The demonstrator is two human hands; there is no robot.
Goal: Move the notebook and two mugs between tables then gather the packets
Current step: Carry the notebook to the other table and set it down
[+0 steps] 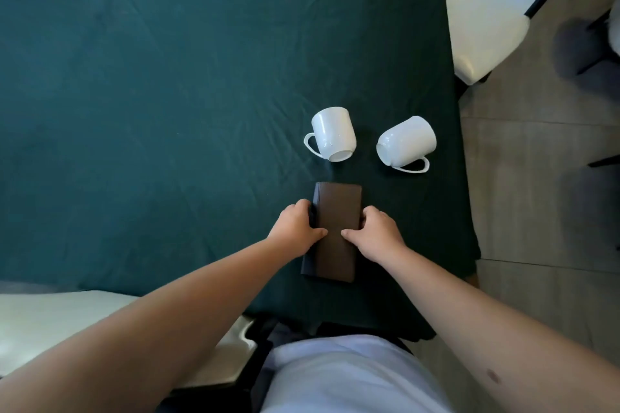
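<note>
A dark brown notebook (336, 211) lies on the green tablecloth (151, 94) near the table's front right. My left hand (297, 228) grips its left edge, thumb on the cover. My right hand (375, 231) grips its right edge the same way. Beyond the notebook stand two white mugs, both upside down. The left mug (332, 132) has its handle to the left. The right mug (406, 141) has its handle toward the front right. No packets are in view.
A white-cushioned chair (486, 27) stands at the table's right side. Another white chair seat (50, 322) sits at the front left, by my body. Grey tiled floor (536, 211) runs along the right. More chair backs show at the table's far edge.
</note>
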